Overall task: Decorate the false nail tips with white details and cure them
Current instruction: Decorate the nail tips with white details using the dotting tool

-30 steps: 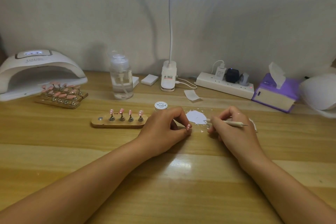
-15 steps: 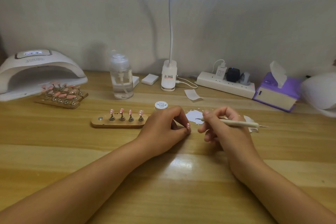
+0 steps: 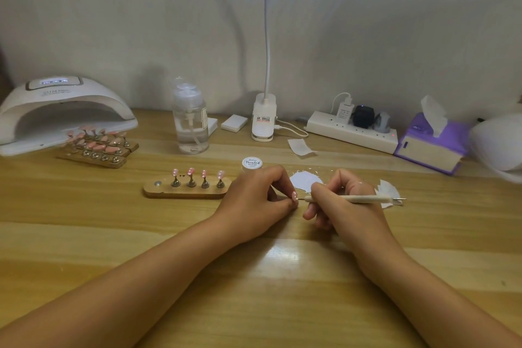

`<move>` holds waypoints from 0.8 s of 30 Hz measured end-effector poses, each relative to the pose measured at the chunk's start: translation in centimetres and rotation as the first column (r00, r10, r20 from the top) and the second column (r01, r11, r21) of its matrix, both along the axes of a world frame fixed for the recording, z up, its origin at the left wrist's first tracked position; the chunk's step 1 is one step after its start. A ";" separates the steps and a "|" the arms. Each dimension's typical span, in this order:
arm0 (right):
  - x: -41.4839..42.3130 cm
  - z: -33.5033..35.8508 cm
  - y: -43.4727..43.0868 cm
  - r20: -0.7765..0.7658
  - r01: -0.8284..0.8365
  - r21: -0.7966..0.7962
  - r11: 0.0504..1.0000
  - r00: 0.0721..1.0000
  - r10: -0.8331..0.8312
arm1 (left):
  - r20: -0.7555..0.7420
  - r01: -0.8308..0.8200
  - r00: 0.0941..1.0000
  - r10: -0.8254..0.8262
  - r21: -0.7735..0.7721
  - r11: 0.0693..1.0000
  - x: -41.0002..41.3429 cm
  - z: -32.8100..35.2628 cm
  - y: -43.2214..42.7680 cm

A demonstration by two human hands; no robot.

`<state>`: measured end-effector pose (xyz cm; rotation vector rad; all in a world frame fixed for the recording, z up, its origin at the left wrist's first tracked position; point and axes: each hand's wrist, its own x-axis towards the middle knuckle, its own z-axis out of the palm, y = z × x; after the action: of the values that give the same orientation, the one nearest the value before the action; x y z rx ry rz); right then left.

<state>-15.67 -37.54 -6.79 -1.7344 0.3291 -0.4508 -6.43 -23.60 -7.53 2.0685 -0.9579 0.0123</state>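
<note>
The left hand closes its grip on a pink nail tip mid-desk. The right hand pinches a dotting tool, its point just beside the nail. A tremor or a rolling tip could smear the white dots, likely uncured. The pot lid reads "Painted"; the far-left lamp shows "SUN".

The left hand pinches a pink nail tip; the right hand holds a dotting pen at it.
</note>
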 end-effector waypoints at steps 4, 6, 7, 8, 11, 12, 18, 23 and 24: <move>0.0 0.0 0.1 -0.003 -0.004 -0.006 1.000 1.000 0.004 | 0.006 0.002 1.000 -0.002 -0.002 1.000 0.0 0.0 0.0; 0.0 0.1 0.1 -0.009 -0.006 -0.016 1.000 1.000 0.006 | 0.006 0.004 1.000 -0.004 -0.003 1.000 0.0 0.0 0.0; 0.0 0.1 0.1 -0.013 -0.007 -0.023 1.000 1.000 0.006 | 0.006 0.007 1.000 -0.007 -0.004 1.000 0.1 0.0 0.0; 0.0 0.1 0.1 -0.018 -0.006 -0.029 1.000 1.000 0.006 | 0.005 0.009 1.000 -0.009 -0.004 1.000 0.1 0.0 0.0; 0.0 0.0 0.1 -0.015 0.001 -0.032 0.999 1.000 -0.001 | -0.002 0.006 1.000 -0.006 -0.005 1.000 0.1 -0.1 0.0; 0.0 0.1 0.1 -0.006 0.005 -0.025 1.000 1.000 -0.005 | -0.003 0.006 1.000 -0.006 -0.008 1.000 0.1 -0.1 0.0; 0.0 0.0 0.1 0.004 0.007 -0.014 1.000 1.000 -0.007 | 0.001 0.013 1.000 -0.013 -0.014 1.000 0.1 -0.2 0.0; 0.0 0.0 0.1 0.002 0.011 -0.017 1.000 1.000 -0.011 | 0.005 0.010 1.000 -0.010 -0.010 1.000 0.1 -0.1 0.0; 0.0 0.1 0.1 0.009 0.012 -0.004 1.000 1.000 -0.012 | 0.004 0.009 1.000 -0.009 -0.010 1.000 0.2 -0.2 0.0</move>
<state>-15.72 -37.45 -6.72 -1.7343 0.3323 -0.4676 -6.27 -23.61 -7.68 2.0558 -0.9674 0.0171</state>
